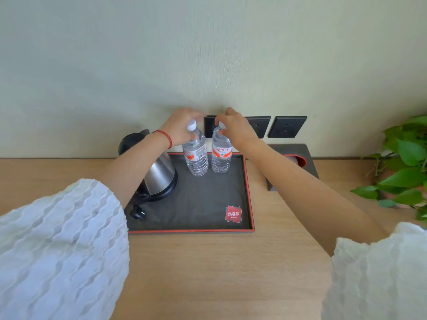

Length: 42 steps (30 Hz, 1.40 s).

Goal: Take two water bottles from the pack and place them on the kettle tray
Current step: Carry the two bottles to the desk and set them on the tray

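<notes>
Two water bottles stand upright on the kettle tray (pixel 247 192), side by side along its far edge, near the far right corner and just right of the kettle (pixel 159 172). The left bottle (pixel 196 155) leans slightly toward the kettle; the right bottle (pixel 221 155) is vertical. Their bodies are close together; whether they touch cannot be determined.

Grip state: the left hand (pixel 180 129) is closed over the cap and neck of the left bottle, fingers (pixel 196 116) curled around the top. The right hand (pixel 235 128) pinches the cap of the right bottle between thumb and fingertips. The pack is not in view.

Handling assessment:
- Both bottles appear full and sealed, so each is probably moderately heavy for its size and bottom-stable once set flat
- The walls are thin, clear, ribbed plastic; expect them to flex under a hard squeeze at mid-body
- The label band is smooth and likely slippery
- The cap and neck are the stiffest parts and suit a lift from above; the ribbed lower body suits a side grasp

The tray lies at the far edge of the surface (pixel 208 273), against the wall
</notes>
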Available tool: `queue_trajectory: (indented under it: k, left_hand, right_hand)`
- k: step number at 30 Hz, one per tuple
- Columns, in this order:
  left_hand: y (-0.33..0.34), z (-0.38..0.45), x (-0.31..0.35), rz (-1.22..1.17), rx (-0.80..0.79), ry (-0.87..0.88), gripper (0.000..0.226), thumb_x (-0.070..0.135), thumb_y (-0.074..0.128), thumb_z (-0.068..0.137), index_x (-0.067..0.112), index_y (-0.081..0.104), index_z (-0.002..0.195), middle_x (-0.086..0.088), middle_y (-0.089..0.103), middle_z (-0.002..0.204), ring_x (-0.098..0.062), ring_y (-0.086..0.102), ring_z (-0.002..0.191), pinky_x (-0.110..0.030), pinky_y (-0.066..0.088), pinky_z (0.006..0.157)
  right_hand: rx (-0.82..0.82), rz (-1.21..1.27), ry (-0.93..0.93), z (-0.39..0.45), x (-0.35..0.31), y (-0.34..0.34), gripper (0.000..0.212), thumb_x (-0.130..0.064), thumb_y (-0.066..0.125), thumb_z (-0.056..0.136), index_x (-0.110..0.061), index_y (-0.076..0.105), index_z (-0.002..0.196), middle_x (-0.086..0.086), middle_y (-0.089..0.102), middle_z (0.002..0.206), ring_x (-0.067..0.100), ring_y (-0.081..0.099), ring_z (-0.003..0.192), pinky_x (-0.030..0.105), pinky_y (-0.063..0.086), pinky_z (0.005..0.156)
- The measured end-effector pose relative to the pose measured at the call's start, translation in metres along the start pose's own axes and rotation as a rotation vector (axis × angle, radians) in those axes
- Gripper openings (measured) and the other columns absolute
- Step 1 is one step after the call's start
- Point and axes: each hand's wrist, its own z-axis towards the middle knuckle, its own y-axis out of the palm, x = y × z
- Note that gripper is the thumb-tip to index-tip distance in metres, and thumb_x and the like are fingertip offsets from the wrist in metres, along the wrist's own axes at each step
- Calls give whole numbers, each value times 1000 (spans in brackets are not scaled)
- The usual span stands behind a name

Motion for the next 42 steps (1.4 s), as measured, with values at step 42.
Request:
queue_trajectory:
  k: [42]
  left_hand:
    - [19,0,1,-219,246,-58,33,2,76,70,6,70,101,-16,71,108,-31,64,101,-45,52,93]
  right_hand:
    - [-24,-62,-25,-4,-7,-9,25,-7,60,88,-7,59,113,22,53,112,36,56,98,32,40,73]
